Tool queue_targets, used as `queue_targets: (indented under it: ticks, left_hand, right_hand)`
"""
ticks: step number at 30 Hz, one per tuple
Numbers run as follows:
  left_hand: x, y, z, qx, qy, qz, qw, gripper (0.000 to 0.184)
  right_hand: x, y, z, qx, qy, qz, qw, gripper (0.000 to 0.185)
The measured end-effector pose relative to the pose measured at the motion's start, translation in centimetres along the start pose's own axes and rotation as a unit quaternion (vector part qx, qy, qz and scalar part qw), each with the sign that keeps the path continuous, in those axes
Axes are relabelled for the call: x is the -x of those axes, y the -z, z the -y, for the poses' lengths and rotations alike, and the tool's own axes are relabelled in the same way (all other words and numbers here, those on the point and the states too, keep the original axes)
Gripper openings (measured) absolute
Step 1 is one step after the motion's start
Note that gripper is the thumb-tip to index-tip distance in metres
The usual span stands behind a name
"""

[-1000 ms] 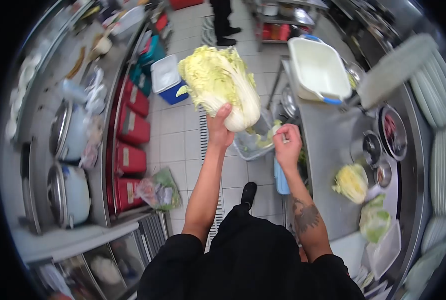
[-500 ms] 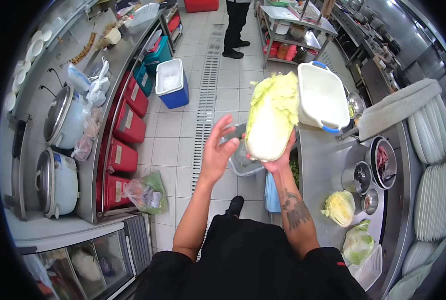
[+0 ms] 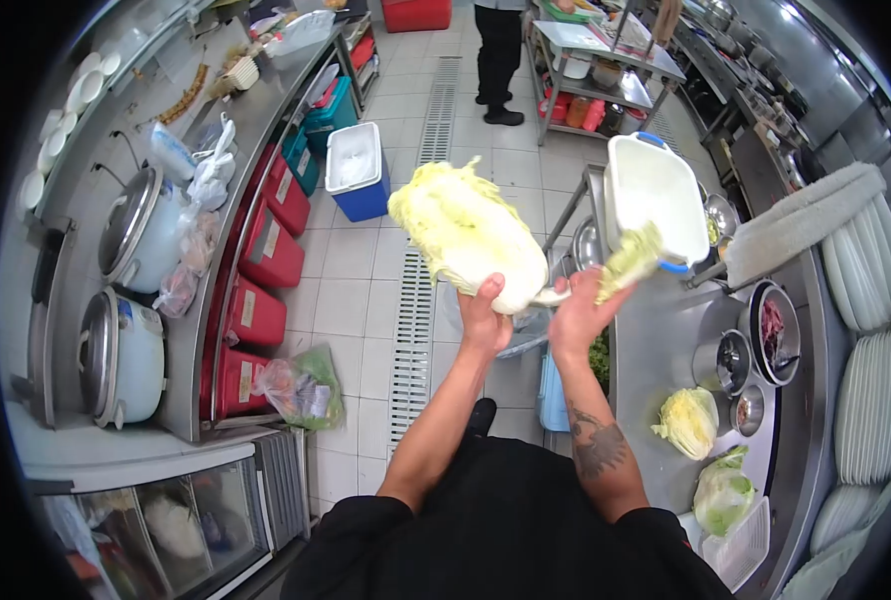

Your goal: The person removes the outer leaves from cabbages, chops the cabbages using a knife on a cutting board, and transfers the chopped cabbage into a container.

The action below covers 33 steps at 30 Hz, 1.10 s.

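- Cabbage [image 3: 481, 235] is in the air before the person, above the floor; its root end faces low and right, its leafy end up and left; it looks nearly whole, so most of its leaves are still on.
- One leaf [image 3: 634, 258] is apart from the head over most of its length; its pale stem end lies close by the cabbage's base, and I cannot tell whether it is fully off; the stripping of this leaf seems done or almost so.
- Two more heads, a yellow one [image 3: 688, 422] and a green one [image 3: 725, 493], lie on the counter [image 3: 641, 345], out of the hands.
- Left hand [image 3: 484, 318] is curled round the cabbage's base, thumb up over the near side; the forearm reaches forward, slightly inward.
- Right hand [image 3: 588, 312] is closed on the leaf, just beside the base; its forearm also reaches forward, the leaf's blurred frill sticking out toward the basin [image 3: 656, 185].
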<state>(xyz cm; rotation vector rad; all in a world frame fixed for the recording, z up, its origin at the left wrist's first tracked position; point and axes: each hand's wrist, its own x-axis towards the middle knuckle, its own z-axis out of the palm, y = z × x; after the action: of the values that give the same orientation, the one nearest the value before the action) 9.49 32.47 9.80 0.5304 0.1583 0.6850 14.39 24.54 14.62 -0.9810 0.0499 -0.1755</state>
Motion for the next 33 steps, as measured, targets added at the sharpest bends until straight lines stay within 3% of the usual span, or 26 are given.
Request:
queue_targets:
  ticks: [2, 4, 5, 8, 9, 11, 14, 15, 17, 20, 21, 24, 28, 30, 31, 32, 33]
  left_hand:
    - [0.2, 0.8, 0.2, 0.013, -0.022, -0.029, 0.999, 0.077]
    - [0.6, 1.4, -0.3, 0.016, -0.028, -0.044, 0.998, 0.081]
    - [0.6, 1.8, -1.3, 0.071, 0.004, 0.016, 0.997, 0.083]
    - [1.1, 2.6, -5.5, 0.19, 0.078, 0.163, 0.965, 0.09]
    - [0.9, 3.5, -6.1, 0.205, 0.082, 0.19, 0.957, 0.092]
    - [0.8, 4.4, -7.3, 0.226, 0.103, 0.232, 0.941, 0.097]
    - [1.2, 3.8, -8.9, 0.212, 0.105, 0.259, 0.936, 0.096]
    - [1.3, 3.8, -9.2, 0.198, 0.101, 0.269, 0.937, 0.096]
    - [1.4, 3.8, -9.4, 0.17, 0.096, 0.288, 0.937, 0.097]
    - [2.3, 5.7, -7.7, 0.028, 0.028, 0.114, 0.993, 0.101]
    - [2.5, 6.1, -7.0, 0.013, 0.029, 0.129, 0.991, 0.105]
    - [3.1, 3.3, -6.8, -0.043, 0.021, 0.085, 0.995, 0.111]
    - [3.5, 2.5, -5.6, -0.078, -0.028, 0.055, 0.995, 0.106]
    - [3.6, 2.7, -5.0, -0.034, -0.028, 0.054, 0.998, 0.105]
    - [3.1, 3.9, -4.8, 0.031, -0.001, 0.151, 0.988, 0.104]
    - [3.0, 4.3, -3.5, 0.074, -0.031, 0.103, 0.991, 0.094]
    - [2.7, 3.5, -3.2, 0.017, -0.046, 0.062, 0.997, 0.088]
  right_hand:
    - [0.0, -0.3, 0.4, -0.064, -0.118, -0.01, 0.991, 0.052]
    - [-0.9, -0.7, 0.3, -0.063, -0.169, -0.049, 0.982, 0.049]
    - [-1.6, -0.7, 0.2, -0.062, -0.195, -0.07, 0.976, 0.047]
    - [-8.5, 5.6, -5.3, -0.02, -0.327, 0.072, 0.942, 0.055]
    - [-8.4, 5.9, -6.6, 0.119, -0.263, 0.093, 0.953, 0.061]
    - [-7.9, 6.3, -8.6, 0.383, -0.113, 0.128, 0.908, 0.075]
    - [-6.6, 9.2, -10.4, 0.646, 0.138, 0.196, 0.725, 0.089]
    - [-5.1, 7.6, -7.7, 0.579, 0.076, 0.277, 0.763, 0.071]
    - [-1.1, 5.1, -4.2, 0.355, -0.066, 0.312, 0.878, 0.056]
    - [5.6, 0.0, 4.0, 0.359, 0.173, 0.41, 0.82, 0.05]
    - [6.6, -0.7, 4.5, 0.375, 0.239, 0.441, 0.78, 0.051]
    - [8.0, -2.1, 3.7, 0.454, 0.312, 0.395, 0.735, 0.055]
    - [7.4, -1.2, 1.9, 0.42, 0.293, 0.402, 0.759, 0.06]
    - [7.5, -0.1, 0.4, 0.282, 0.233, 0.374, 0.852, 0.048]
    - [7.7, 0.1, 0.0, 0.21, 0.199, 0.356, 0.889, 0.042]
    - [7.9, 0.1, -0.3, 0.199, 0.194, 0.315, 0.907, 0.032]
    - [8.3, 0.0, -0.4, 0.188, 0.187, 0.273, 0.925, 0.023]
